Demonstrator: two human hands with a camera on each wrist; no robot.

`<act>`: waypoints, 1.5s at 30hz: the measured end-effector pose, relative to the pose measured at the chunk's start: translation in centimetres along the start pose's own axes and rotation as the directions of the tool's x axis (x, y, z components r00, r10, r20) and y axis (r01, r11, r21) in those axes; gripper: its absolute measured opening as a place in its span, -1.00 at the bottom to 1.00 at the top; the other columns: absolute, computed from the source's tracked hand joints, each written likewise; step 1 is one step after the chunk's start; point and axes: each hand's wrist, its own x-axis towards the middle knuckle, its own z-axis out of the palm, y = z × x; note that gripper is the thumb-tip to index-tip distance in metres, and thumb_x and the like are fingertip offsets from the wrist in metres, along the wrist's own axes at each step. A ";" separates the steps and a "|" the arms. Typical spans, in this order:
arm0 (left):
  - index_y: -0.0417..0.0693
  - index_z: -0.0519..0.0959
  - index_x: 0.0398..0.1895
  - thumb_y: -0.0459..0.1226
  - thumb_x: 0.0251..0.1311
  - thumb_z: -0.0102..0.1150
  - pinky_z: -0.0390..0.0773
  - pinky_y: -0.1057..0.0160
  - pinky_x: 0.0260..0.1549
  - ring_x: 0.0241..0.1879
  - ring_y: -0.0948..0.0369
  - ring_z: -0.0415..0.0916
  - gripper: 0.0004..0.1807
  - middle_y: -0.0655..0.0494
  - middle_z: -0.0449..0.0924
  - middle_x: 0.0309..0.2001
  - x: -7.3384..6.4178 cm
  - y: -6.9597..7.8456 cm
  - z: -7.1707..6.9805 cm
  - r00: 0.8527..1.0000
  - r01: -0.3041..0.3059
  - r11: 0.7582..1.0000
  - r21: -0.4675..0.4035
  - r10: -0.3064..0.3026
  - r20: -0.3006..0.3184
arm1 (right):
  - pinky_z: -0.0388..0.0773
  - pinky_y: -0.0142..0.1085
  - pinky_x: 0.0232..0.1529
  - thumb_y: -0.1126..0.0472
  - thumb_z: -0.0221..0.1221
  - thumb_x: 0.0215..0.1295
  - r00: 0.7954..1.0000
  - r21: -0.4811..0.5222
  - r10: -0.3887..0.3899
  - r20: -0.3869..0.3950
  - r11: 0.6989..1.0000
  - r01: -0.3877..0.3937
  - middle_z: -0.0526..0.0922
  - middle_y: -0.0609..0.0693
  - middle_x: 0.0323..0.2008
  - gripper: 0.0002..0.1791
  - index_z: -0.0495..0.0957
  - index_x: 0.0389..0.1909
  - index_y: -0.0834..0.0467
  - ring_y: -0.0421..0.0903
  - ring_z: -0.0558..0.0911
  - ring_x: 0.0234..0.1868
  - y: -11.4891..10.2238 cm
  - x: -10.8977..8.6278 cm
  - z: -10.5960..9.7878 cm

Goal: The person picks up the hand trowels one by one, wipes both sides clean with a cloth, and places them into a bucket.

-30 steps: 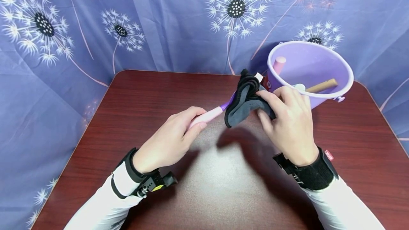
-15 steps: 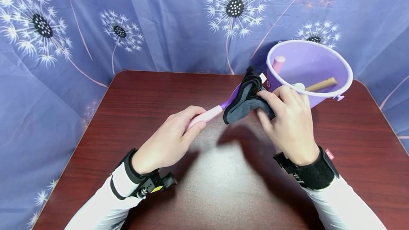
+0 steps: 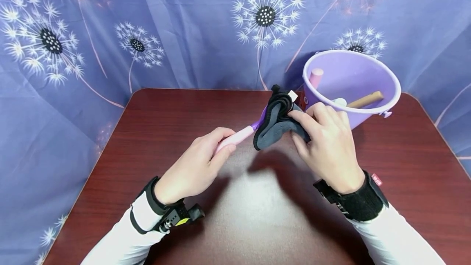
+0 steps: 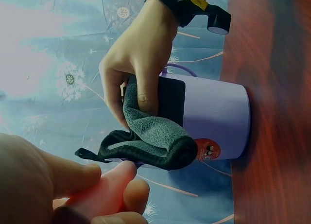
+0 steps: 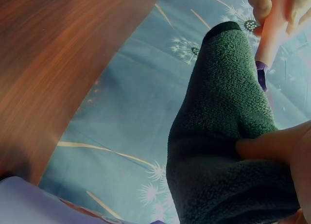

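Note:
My left hand [image 3: 198, 162] grips the pale pink handle [image 3: 237, 136] of a tool with a purple neck [image 3: 256, 124]; its far end is hidden behind a cloth, so I cannot tell its kind. That grey fleecy cloth [image 3: 272, 132] has black edging, a hanging loop and a white tag. It is bunched and folded, pinched between the thumb and fingers of my right hand [image 3: 327, 146]. In the left wrist view the cloth [image 4: 160, 136] lies against the tool just beyond the pink handle. The right wrist view shows the cloth [image 5: 228, 83] from its fleecy side, beside the purple neck [image 5: 261, 76].
A lilac bucket [image 3: 391, 97] stands at the back right of the dark red wooden table [image 3: 154, 113], just behind my right hand. Inside are a pink handle [image 3: 316, 77], a tan wooden handle [image 3: 365, 99] and a whitish rounded end [image 3: 339, 102]. A blue dandelion-print curtain [image 3: 206, 32] hangs behind.
The cloth has shifted slightly up and back down along the tool. Both hands keep their holds, and the head view has tilted and turned a little.

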 end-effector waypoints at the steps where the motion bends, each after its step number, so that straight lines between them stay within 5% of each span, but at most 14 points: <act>1: 0.08 0.49 0.04 -0.14 0.48 0.02 0.35 0.27 -0.49 -0.53 0.28 0.27 -0.81 0.19 0.33 -0.48 0.0 0.0 0.0 1.000 0.002 1.000 0.000 -0.002 -0.002 | 0.21 0.04 -0.30 0.21 0.16 0.16 1.000 0.002 -0.006 0.001 1.000 0.006 0.44 0.06 -0.36 -0.65 0.66 -0.02 0.14 0.11 0.43 -0.35 -0.1 0.1 0.0; 26: 0.19 0.50 -0.09 -0.02 0.54 -0.13 0.35 0.26 -0.47 -0.57 0.30 0.26 -0.80 0.37 0.49 -0.39 0.0 0.3 -1.0 0.999 0.041 0.998 -0.047 -0.041 -0.003 | 0.22 0.05 -0.41 0.20 0.08 0.39 0.954 -0.023 -0.298 -0.019 0.954 0.297 0.45 0.11 -0.36 -0.77 0.68 -0.09 0.13 0.18 0.39 -0.40 -1.4 1.1 -0.5; 36: 0.29 0.52 -0.09 0.03 0.54 -0.15 0.24 0.25 -0.59 -0.65 0.26 0.13 -0.78 0.35 0.47 -0.44 -0.2 0.2 -2.1 0.998 0.041 0.997 -0.059 -0.039 0.041 | 0.21 0.15 -0.36 0.22 0.20 0.27 0.965 -0.069 -0.237 -0.110 0.971 0.230 0.45 0.15 -0.39 -0.82 0.68 -0.16 0.14 0.26 0.37 -0.38 -0.9 1.7 -1.1; 45: 0.32 0.54 -0.12 0.02 0.54 -0.14 0.23 0.24 -0.59 -0.63 0.23 0.12 -0.78 0.33 0.49 -0.43 -0.3 0.1 -3.0 0.998 0.029 0.996 -0.082 -0.023 0.064 | 0.13 0.13 -0.41 0.25 0.14 0.22 0.985 -0.062 -0.135 -0.111 0.990 0.129 0.47 0.20 -0.34 -0.73 0.69 -0.09 0.14 0.27 0.37 -0.37 0.1 1.4 -1.3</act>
